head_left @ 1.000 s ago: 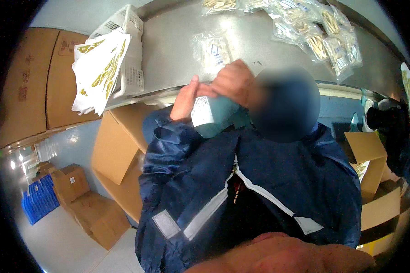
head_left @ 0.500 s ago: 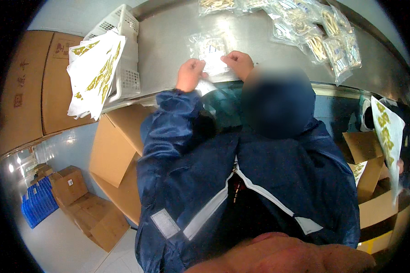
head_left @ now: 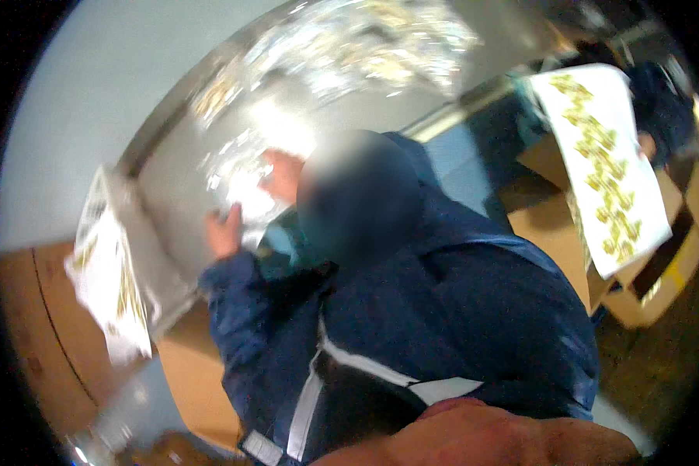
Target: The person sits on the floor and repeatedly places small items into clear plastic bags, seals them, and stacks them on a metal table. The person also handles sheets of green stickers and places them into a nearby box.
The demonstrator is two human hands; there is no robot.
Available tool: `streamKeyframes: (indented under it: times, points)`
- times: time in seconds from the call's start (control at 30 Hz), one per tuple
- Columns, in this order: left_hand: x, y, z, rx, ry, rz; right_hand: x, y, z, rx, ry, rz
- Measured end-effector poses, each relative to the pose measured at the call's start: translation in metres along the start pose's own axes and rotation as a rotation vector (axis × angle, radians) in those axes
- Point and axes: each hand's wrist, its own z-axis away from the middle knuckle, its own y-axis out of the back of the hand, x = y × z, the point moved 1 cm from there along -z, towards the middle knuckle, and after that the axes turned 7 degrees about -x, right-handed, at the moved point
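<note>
My left hand (head_left: pixel 224 231) is at the lower left edge of a clear bag with a white label (head_left: pixel 241 179) on the steel table (head_left: pixel 167 175). My right hand (head_left: pixel 279 175) touches the bag's right side. Both hands are smeared by motion, so their grip is unclear. A bright glare hides much of the bag. Several blurred bags of pale contents (head_left: pixel 349 50) lie along the back of the table.
A white basket (head_left: pixel 105 190) with printed sheets (head_left: pixel 109 295) is at the left, beside cardboard boxes (head_left: pixel 43 349). At the right, another person's hand (head_left: pixel 646 146) holds a long white sheet with green-gold shapes (head_left: pixel 598 163) over open cartons (head_left: pixel 648 299).
The view has swung and blurred. My hands moved from below the bag up to it on the table. The other person's sheet has come further into view at the right.
</note>
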Motion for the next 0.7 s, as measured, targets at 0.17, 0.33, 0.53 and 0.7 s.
streamKeyframes:
  times: [0.17, 0.33, 0.53, 0.7]
  points:
    - [-0.007, -0.005, 0.06, -0.269, -0.188, 0.03, 0.004, 0.048, 0.005, -0.4, -0.01, -0.483]
    - [-0.027, 0.019, 0.17, -0.207, -0.29, 0.116, -0.01, 0.19, 0.073, -0.307, 0.127, -0.512]
    - [-0.002, 0.059, 0.269, 0.683, -0.051, 0.203, 0.115, 0.332, 0.221, 0.346, -0.597, -0.803]
    - [-0.055, 0.107, 0.325, 0.559, -0.048, -0.418, 0.145, 0.373, 0.28, 0.841, -0.693, -1.117]
